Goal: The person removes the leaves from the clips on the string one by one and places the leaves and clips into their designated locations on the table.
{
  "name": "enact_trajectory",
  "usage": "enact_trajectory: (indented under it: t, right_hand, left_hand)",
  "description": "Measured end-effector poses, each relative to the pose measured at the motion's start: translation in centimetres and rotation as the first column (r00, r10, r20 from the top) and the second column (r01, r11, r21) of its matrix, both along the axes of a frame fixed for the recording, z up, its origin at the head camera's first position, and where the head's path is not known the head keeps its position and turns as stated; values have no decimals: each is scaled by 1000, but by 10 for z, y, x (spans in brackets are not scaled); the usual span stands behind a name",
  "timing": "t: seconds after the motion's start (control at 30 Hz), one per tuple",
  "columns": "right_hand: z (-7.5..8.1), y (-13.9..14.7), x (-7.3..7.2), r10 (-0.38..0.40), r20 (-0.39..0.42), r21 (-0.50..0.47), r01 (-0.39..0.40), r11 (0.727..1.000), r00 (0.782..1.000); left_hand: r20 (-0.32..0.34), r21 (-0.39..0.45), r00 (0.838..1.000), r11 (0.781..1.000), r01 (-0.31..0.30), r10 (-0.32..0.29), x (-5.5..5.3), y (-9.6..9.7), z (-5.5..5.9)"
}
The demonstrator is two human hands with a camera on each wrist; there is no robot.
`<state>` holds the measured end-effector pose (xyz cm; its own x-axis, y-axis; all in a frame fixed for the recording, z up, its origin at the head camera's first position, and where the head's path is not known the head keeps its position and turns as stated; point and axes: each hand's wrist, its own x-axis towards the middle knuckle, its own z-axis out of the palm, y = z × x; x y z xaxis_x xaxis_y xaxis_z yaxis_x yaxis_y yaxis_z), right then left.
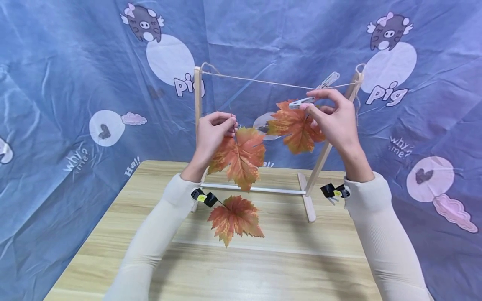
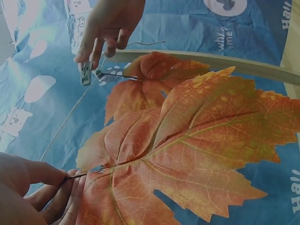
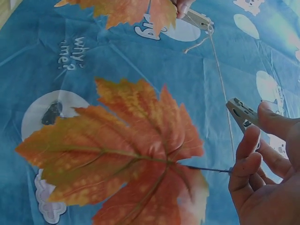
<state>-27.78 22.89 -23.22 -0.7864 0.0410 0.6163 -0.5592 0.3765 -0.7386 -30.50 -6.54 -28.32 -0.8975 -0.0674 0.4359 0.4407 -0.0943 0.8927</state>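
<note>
While your left hand (image 1: 212,133) pinches its partly hidden stem (image 2: 76,176), the leaf (image 1: 241,158) looks veined orange-red. At its two o'clock, your right hand (image 1: 336,119) pinches a clothespin (image 1: 299,103).

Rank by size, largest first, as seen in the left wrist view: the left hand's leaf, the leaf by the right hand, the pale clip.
1. Near leaf, in the left hand
2. Far leaf, by the right hand
3. Pale clip
Closeness to the camera enlarges the near leaf.
</note>
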Motion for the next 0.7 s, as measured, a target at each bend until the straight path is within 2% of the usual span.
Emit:
enact_trajectory:
  t: [0.2, 0.4, 0.7]
  right_hand:
    - [-15, 7, 4, -3, 17, 28, 3, 1000, 1000]
    - [-30, 16, 7, 11, 39, 19, -12, 1000, 999]
    - [-46, 29, 14, -35, 49, 48, 32, 998, 998]
  left_hand:
    - [20, 38, 1000, 999, 6, -7, 2, -5, -10]
    - [32, 27, 999, 1000, 5, -5, 6, -7, -17]
    - [53, 54, 998, 998, 19, -22, 12, -7, -28]
